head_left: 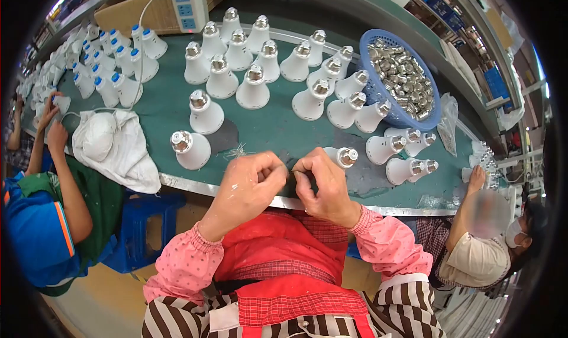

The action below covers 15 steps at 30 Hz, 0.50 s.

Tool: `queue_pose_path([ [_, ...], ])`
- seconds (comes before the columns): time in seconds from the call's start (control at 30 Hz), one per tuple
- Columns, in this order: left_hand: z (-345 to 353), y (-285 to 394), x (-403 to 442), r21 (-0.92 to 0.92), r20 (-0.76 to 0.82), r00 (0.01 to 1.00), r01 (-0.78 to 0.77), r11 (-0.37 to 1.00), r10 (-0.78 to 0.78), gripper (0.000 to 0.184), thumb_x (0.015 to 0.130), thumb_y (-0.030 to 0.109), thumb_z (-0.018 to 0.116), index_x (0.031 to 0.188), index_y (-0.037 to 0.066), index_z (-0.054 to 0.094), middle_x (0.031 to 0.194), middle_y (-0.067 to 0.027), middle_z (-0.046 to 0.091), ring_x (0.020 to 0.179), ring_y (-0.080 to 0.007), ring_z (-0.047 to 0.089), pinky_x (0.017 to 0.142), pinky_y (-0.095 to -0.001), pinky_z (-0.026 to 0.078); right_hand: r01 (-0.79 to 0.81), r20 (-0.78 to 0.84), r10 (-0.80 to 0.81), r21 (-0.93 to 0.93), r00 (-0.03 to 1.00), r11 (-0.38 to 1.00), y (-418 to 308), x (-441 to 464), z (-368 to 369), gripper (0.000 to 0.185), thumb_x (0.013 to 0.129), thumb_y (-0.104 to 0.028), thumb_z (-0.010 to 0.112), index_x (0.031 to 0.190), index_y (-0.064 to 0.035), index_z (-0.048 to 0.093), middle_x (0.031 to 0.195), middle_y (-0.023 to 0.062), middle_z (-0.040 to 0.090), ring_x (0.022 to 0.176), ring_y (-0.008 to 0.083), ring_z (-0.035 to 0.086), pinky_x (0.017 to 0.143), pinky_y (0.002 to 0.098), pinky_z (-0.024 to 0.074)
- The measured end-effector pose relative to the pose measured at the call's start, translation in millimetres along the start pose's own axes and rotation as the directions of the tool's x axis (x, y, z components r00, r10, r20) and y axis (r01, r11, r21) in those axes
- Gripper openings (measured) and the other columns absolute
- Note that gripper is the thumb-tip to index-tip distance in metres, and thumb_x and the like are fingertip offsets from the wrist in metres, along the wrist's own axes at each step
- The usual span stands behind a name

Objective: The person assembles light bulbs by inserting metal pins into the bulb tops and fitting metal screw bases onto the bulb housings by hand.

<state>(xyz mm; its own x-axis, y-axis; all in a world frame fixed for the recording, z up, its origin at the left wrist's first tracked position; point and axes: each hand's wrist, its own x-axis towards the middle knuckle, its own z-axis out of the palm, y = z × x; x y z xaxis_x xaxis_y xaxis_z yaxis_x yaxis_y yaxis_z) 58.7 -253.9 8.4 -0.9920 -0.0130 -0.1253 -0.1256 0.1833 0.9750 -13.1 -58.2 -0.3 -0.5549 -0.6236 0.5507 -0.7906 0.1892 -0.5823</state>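
My left hand (248, 183) and my right hand (326, 187) meet fingertip to fingertip above the table's front edge. Both are closed in a pinch. Something tiny and thin seems to be between them, too small to make out. Just behind my right hand a white bulb (341, 155) with a metal screw cap lies tilted, partly hidden by the fingers. A small heap of thin pale wire-like pieces (238, 151) lies beside my left hand. To its left stand two more capped bulbs, one nearer (193, 151) and one farther (206, 114).
Rows of capped bulbs (253, 89) fill the green table (266, 125). A blue basket (435, 116) of metal caps stands back right. At left are blue-tipped bulbs (127, 90) and a white cloth (127, 142). Co-workers sit left (47, 219) and right (473, 249).
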Motion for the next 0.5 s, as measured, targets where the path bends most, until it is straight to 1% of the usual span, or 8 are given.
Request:
queue_pose_path([
  [0.07,2.3,21.7,12.8,0.193,-0.177,0.969,-0.135,0.972,0.17,0.024,0.096,0.015,0.07,0.11,-0.004,0.07,0.09,-0.0092,0.075,0.066,-0.01,0.059,0.061,-0.0282,0.048,-0.019,-0.023,0.017,-0.075,1.0,0.997,2.6,-5.7,-0.4,0.023,0.082,0.01,0.069,0.099,0.0009,0.057,0.088,0.0167,0.057,0.074,0.037,0.06,0.064,0.0442,0.0488],
  [0.1,5.9,30.5,22.6,0.291,-0.253,0.93,-0.188,0.938,0.265,0.027,0.095,0.015,0.071,0.114,-0.005,0.069,0.092,-0.0104,0.075,0.066,-0.0103,0.059,0.061,-0.0283,0.048,-0.029,-0.031,0.026,-0.106,0.999,0.994,7.0,-10.3,1.1,0.022,0.083,0.01,0.069,0.099,0.0009,0.057,0.088,0.0172,0.057,0.075,0.0378,0.061,0.065,0.0447,0.049],
  [0.13,9.2,37.5,35.7,0.315,-0.274,0.908,-0.227,0.922,0.317,0.042,0.091,0.016,0.075,0.126,-0.004,0.066,0.101,-0.0132,0.076,0.066,-0.0151,0.061,0.066,-0.032,0.051,-0.034,-0.036,0.029,-0.138,0.999,0.99,11.3,-13.6,1.5,0.021,0.083,0.009,0.068,0.099,0.0009,0.057,0.088,0.0177,0.057,0.075,0.0385,0.061,0.066,0.0453,0.0491],
  [0.23,24.3,29.3,92.6,0.452,-0.317,0.782,-0.372,0.811,0.536,0.049,0.087,0.017,0.078,0.131,-0.003,0.065,0.111,-0.015,0.076,0.07,-0.0211,0.063,0.072,-0.0368,0.053,-0.152,-0.075,0.142,-0.146,0.987,0.978,17.5,-20.2,-2.1,0.017,0.086,0.008,0.067,0.098,0.0007,0.057,0.088,0.0189,0.058,0.077,0.0393,0.061,0.067,0.0456,0.0489],
  [0.3,29.7,5.4,137.0,0.504,-0.31,0.717,-0.433,0.747,0.625,0.05,0.087,0.019,0.079,0.13,-0.002,0.066,0.114,-0.0159,0.075,0.072,-0.0237,0.064,0.075,-0.0389,0.053,-0.266,-0.108,0.259,-0.057,0.96,0.962,21.9,-23.3,-6.7,0.014,0.09,0.006,0.066,0.099,0.0008,0.058,0.086,0.0165,0.059,0.074,0.0339,0.061,0.065,0.0422,0.0485],
  [0.33,31.3,7.2,146.1,0.528,-0.303,0.683,-0.46,0.713,0.665,0.05,0.086,0.019,0.079,0.13,-0.001,0.067,0.115,-0.0164,0.075,0.073,-0.025,0.064,0.076,-0.04,0.054,-0.322,-0.12,0.319,-0.01,0.94,0.947,22.8,-24.1,-10.3,0.012,0.092,0.005,0.066,0.1,0.0008,0.058,0.085,0.0153,0.059,0.072,0.0312,0.061,0.065,0.0405,0.0483],
  [0.43,28.2,15.4,141.1,0.409,-0.197,0.871,-0.345,0.845,0.45,0.045,0.086,0.019,0.079,0.125,0.0,0.07,0.112,-0.0162,0.073,0.075,-0.0255,0.064,0.075,-0.0389,0.053,-0.524,-0.038,0.547,0.236,0.836,0.818,18.4,-26.6,-24.0,0.006,0.099,0.0,0.064,0.101,0.0008,0.058,0.081,0.0075,0.06,0.068,0.017,0.057,0.062,0.0327,0.0461],
  [0.5,28.7,25.4,113.5,0.397,-0.194,0.849,-0.39,0.831,0.492,0.041,0.086,0.018,0.08,0.122,0.001,0.07,0.105,-0.0151,0.071,0.074,-0.0254,0.064,0.073,-0.0384,0.052,-0.537,-0.037,0.572,0.301,0.819,0.788,4.7,-19.1,-37.2,0.005,0.102,-0.002,0.063,0.102,0.0008,0.059,0.08,0.0036,0.059,0.068,0.0109,0.054,0.062,0.029,0.0446],
])
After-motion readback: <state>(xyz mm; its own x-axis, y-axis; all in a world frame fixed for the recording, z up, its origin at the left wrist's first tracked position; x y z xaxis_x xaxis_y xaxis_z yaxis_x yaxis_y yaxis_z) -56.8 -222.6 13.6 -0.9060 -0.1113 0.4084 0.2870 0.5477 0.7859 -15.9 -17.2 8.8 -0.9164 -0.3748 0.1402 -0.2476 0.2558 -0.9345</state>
